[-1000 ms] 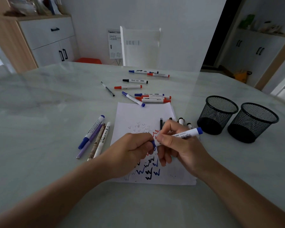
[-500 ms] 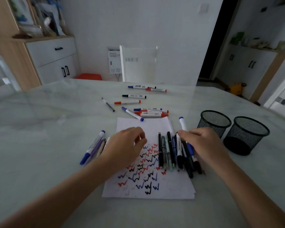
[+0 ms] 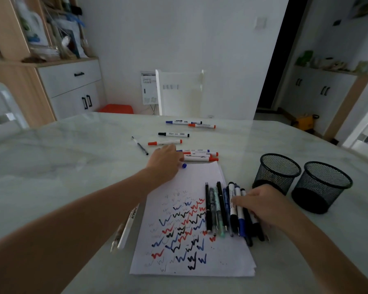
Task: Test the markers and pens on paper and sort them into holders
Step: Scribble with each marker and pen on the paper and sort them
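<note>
Two risks are marked: the blue marker (image 3: 184, 165), under the left hand (image 3: 165, 161) (grip indiscernible), may be rolled away; the tested pens (image 3: 218, 210) may be scattered by the relaxed right hand (image 3: 261, 206).

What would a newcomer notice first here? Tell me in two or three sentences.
The white paper sheet in the centre, covered in red, blue and black zigzag scribbles, draws the eye first. Along its right edge lies a tight row of dark pens and white markers under the right hand, beside two black mesh cup holders. The left hand covers a blue-capped marker at the sheet's far edge.
</note>
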